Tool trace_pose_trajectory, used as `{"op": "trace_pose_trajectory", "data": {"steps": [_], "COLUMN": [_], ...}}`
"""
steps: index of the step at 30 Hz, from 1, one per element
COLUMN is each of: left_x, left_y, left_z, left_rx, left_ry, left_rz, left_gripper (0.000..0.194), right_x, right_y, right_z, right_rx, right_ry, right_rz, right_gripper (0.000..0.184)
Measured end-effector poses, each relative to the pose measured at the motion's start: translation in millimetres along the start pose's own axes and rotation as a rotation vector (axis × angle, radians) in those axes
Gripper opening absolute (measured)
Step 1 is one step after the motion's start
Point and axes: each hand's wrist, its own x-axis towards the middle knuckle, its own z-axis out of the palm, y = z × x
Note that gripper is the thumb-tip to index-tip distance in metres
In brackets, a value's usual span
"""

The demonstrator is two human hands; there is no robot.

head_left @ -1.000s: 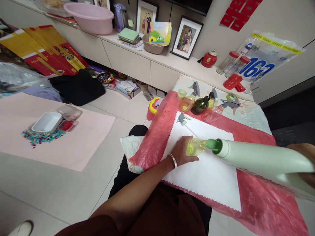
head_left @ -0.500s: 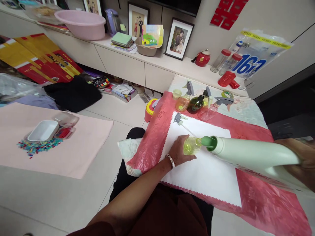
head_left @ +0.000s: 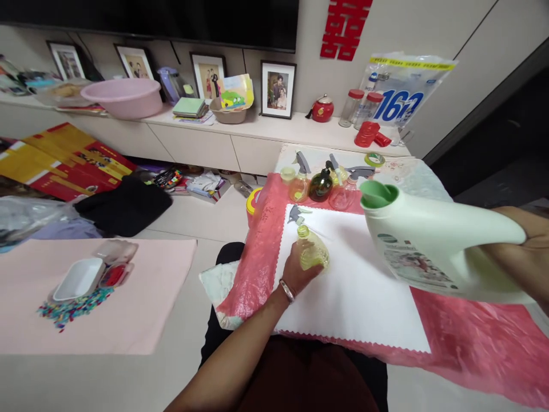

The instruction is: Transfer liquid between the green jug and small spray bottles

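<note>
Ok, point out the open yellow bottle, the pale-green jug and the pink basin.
Open yellow bottle [head_left: 316, 249]: head view, clear body.
Pale-green jug [head_left: 441, 237]: head view, side wall.
Pink basin [head_left: 124, 103]: head view, outer wall.

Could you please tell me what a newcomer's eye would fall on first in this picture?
Probably the large pale-green jug, held by its handle in the right hand at the right of the view. Next might come the small yellowish bottle that the left hand grips over the white sheet. The bright red cut-out on the wall at the top also stands out.
</note>
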Motion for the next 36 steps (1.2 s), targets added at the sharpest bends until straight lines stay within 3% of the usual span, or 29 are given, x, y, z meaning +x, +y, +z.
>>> {"op": "trace_pose_trajectory", "data": {"steps": [6, 16, 26, 36], "left_x": [-1, -1, -3, -1], "left_y": [-2, 0, -2, -6], "left_z": [-1.2, 3.3, 7.0, 5.3], "left_rx": [-0.148, -0.057, 0.09, 0.146], "left_ry": [0.025, 0.021, 0.051, 0.017], "left_rz": [-0.015, -0.034, 0.03, 0.008], "left_gripper": [0.078, 0.079, 0.088, 0.088], "right_x": [14, 10, 11, 16], "right_y": [13, 30, 45, 43], "right_z": [20, 81, 164, 205], "right_rx": [0.385, 0.713, 0.774, 0.795], "right_ry": [0.208, 0.404, 0.423, 0.37], "right_rz": [0.276, 0.327, 0.399, 0.408], "right_gripper": [0.045, 0.025, 0.03, 0.034]}}
